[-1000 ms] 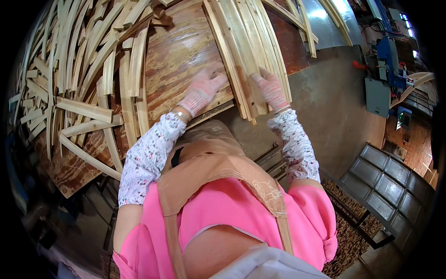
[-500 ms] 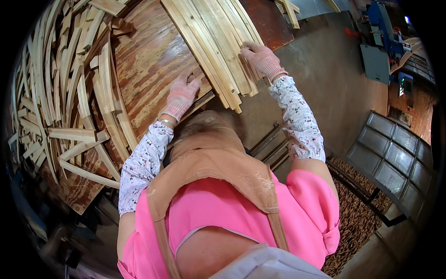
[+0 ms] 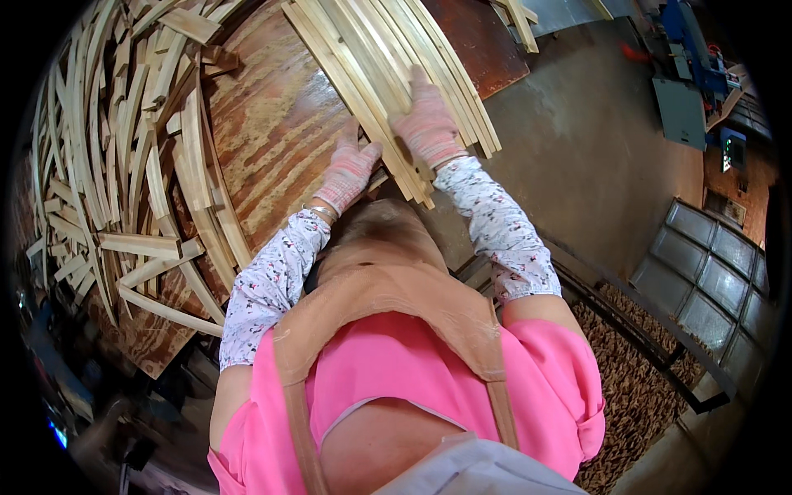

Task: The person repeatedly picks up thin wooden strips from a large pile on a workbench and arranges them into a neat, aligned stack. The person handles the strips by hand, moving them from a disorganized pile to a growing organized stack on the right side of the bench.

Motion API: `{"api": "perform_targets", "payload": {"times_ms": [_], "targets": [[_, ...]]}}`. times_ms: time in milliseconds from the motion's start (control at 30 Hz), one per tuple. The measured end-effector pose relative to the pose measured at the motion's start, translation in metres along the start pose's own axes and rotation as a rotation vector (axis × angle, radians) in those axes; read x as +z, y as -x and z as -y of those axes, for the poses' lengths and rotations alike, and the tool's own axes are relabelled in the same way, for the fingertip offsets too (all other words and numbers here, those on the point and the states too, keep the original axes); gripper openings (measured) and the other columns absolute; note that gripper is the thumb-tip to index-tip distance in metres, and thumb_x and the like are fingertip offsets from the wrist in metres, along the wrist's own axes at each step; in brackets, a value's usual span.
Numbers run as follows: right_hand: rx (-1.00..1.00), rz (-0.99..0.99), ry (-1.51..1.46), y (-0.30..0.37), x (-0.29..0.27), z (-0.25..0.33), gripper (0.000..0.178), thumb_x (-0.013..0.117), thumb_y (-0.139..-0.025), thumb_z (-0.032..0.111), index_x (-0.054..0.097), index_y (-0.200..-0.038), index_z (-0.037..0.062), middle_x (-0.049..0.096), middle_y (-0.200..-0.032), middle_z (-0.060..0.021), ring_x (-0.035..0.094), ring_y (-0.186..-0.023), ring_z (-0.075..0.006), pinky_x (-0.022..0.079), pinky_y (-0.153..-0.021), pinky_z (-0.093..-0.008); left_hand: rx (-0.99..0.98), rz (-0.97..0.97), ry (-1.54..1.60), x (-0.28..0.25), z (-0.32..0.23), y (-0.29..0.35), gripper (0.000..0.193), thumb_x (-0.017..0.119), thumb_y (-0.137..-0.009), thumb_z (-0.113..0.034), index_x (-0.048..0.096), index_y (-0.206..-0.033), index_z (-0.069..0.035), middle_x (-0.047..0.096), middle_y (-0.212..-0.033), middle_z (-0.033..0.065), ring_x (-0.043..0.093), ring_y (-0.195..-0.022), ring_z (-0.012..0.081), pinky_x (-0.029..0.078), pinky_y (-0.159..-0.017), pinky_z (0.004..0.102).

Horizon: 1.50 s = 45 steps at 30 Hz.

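Long pale wooden strips (image 3: pixel 375 70) lie side by side on the table, with uneven near ends. My right hand (image 3: pixel 427 128), in a pink knit glove, rests over these strips near their near ends. Its index finger stretches forward and the thumb points left, apart from it; some of the other fingers are hard to make out. Just left of the outermost strip is my left hand (image 3: pixel 351 169), gloved alike, its fingers apart and pointing forward. The fingertips come close to the strip's edge; I cannot tell whether they touch it. Neither hand appears to hold anything.
Many loose wooden strips and short pieces (image 3: pixel 148 148) are heaped on the left of the brown plywood table (image 3: pixel 264 82). A dark metal frame (image 3: pixel 643 322) stands at right beside a gridded panel (image 3: pixel 714 264). Blue machinery (image 3: pixel 689 49) is at the far right.
My right hand has shifted left, from the strips' right edge to over their middle. My left hand has moved slightly right and nearer. The right-hand strips now appear spread farther right.
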State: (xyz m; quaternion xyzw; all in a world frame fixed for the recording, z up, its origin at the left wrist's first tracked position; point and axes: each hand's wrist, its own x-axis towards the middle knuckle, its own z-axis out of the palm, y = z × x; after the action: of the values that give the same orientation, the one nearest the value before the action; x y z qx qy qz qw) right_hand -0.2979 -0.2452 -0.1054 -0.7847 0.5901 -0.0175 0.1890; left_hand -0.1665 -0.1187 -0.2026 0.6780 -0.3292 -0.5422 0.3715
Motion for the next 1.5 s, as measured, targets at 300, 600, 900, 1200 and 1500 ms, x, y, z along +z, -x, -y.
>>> {"api": "perform_targets", "payload": {"times_ms": [300,600,900,1200,1500], "targets": [[0.0,0.167,0.048,-0.024,-0.017,-0.038,0.07,0.075,-0.094,0.036,0.052,-0.154,0.007,0.065,-0.14,-0.0236,0.064,-0.132,-0.0361,0.053,-0.109,-0.0466,0.263,-0.113,-0.293,-0.019,-0.035,0.015,0.069,0.065,-0.099,-0.034,0.047,-0.158,-0.002,0.055,-0.154,0.0288,0.053,-0.143,0.0439,0.04,-0.121,0.0467],[-0.1,0.686,-0.563,0.046,-0.102,-0.054,0.069,0.068,-0.098,0.024,0.048,-0.158,-0.0034,0.071,-0.134,-0.0183,0.066,-0.123,-0.0201,0.052,-0.104,-0.0333,1.254,-0.085,-1.264,-0.08,-0.134,-0.015,0.061,0.068,-0.088,-0.028,0.058,-0.146,-0.016,0.061,-0.149,0.0123,0.054,-0.144,0.0352,0.04,-0.123,0.0537],[0.009,0.486,-0.757,-0.023,-0.041,-0.103,0.036,0.062,-0.104,0.02,0.069,-0.129,-0.0043,0.072,-0.115,-0.0132,0.068,-0.109,-0.0242,0.056,-0.091,-0.0374,0.729,-0.332,-1.221,-0.165,-0.113,0.125,0.035,0.076,-0.078,-0.026,0.068,-0.11,-0.016,0.067,-0.108,0.004,0.068,-0.104,0.0278,0.053,-0.089,0.0428],[-0.107,0.073,0.186,-0.035,-0.034,-0.035,0.081,0.073,-0.097,0.043,0.043,-0.167,0.0175,0.063,-0.148,-0.024,0.066,-0.127,-0.0411,0.052,-0.106,-0.0491,-0.063,-1.995,-0.129,-0.136,0.07,0.441,0.06,0.09,-0.087,-0.022,0.063,-0.137,-0.003,0.072,-0.122,0.0109,0.069,-0.111,0.0219,0.056,-0.101,0.0357],[-0.717,0.189,-0.287,0.012,0.043,0.203,0.056,0.06,-0.109,0.018,0.048,-0.16,-0.0007,0.059,-0.152,-0.0197,0.061,-0.131,-0.0292,0.048,-0.113,-0.0405,-0.97,-2.18,0.494,-0.224,0.402,0.6,0.044,0.064,-0.1,-0.04,0.069,-0.129,-0.008,0.075,-0.115,0.0274,0.072,-0.112,0.0457,0.056,-0.096,0.0495]]}}
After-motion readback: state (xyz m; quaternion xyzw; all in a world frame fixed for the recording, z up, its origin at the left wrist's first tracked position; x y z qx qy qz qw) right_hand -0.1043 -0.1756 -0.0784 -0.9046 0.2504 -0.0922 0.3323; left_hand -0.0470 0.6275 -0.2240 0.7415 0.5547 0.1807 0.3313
